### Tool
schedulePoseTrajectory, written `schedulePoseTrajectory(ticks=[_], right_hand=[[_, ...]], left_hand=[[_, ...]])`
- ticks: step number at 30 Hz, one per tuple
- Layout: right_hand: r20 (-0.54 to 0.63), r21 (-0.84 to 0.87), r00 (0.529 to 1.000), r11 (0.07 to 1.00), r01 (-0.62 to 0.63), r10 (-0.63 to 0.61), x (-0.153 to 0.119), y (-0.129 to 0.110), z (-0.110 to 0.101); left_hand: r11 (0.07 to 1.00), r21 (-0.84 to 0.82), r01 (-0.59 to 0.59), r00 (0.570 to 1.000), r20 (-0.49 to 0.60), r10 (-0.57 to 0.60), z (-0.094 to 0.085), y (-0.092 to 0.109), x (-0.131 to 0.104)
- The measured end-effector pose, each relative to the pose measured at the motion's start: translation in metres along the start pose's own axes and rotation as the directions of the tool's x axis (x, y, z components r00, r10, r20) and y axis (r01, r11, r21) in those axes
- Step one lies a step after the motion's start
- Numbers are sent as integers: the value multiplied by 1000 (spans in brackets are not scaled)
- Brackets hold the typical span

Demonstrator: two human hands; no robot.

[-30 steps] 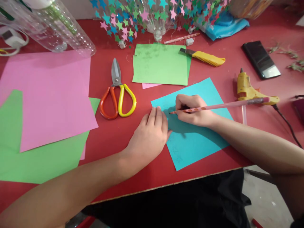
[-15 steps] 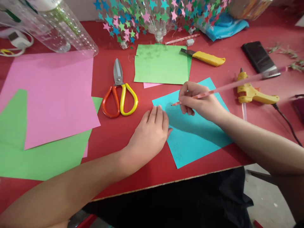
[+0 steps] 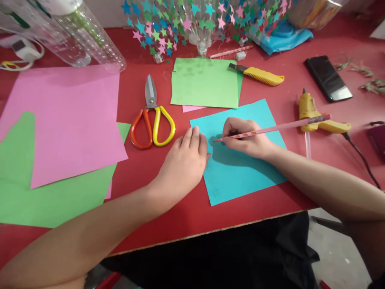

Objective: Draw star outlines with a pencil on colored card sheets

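Note:
A pink pencil (image 3: 279,127) is held between the fingers of my right hand (image 3: 245,138), its tip at the blue paper (image 3: 240,176) near the left part of the sheet. My left hand (image 3: 186,160) lies flat across the paper's left edge, fingers stretched out. Faint pencil marks show on the sheet near its lower left corner. Scissors (image 3: 150,104) with one red and one yellow handle lie left of the paper, blades pointing away from me.
Pink paper (image 3: 75,124) overlaps green paper (image 3: 60,204) on the left. Beyond the blue sheet lie light green paper (image 3: 204,86) and a yellow cutter (image 3: 261,75). A glue gun (image 3: 309,110) and phone (image 3: 327,78) sit right. Star decorations (image 3: 207,20) and bottles (image 3: 93,36) stand behind.
The blue paper has shifted slightly left and turned a little, and my left hand has moved left with it. My right hand has lowered the pencil, which now lies at a flatter slant.

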State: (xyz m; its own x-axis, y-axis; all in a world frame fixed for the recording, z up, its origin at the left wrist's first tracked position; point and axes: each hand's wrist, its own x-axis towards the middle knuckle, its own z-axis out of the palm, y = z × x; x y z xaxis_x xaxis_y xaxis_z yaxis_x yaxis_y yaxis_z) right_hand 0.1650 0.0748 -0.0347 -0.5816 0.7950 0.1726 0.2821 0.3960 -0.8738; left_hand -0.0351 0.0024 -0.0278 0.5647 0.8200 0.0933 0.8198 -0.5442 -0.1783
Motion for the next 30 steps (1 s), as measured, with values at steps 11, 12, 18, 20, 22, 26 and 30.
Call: schedulePoseTrajectory(ticks=[11,12,18,20,22,26,30], right_hand=[[79,16,996,999,30,-31,0,0,-2],[83,17,996,999,32,-33,0,0,-2],[60,-18,998,1000,24,-23,0,0,0],[32,-37,999,999,22,-21,1,0,1],[7,-47,1000,998,31,-31,1,0,2],[-21,-58,999,998,39,-41,1,0,3],[-30,-70,999,997,24,-26,1,-1,3]], left_hand=[[999,-21,-33,996,-85,31,0,-16,8],[999,-27,-26,997,-78,24,0,-15,8],[1000,-9,-30,998,-50,29,-1,-12,7],[999,11,-43,998,-51,43,-1,-12,7],[999,14,-48,997,-54,48,-1,-12,7],[999,-8,-38,998,-47,37,-1,-12,7],[999,-20,-33,998,-56,32,0,-12,7]])
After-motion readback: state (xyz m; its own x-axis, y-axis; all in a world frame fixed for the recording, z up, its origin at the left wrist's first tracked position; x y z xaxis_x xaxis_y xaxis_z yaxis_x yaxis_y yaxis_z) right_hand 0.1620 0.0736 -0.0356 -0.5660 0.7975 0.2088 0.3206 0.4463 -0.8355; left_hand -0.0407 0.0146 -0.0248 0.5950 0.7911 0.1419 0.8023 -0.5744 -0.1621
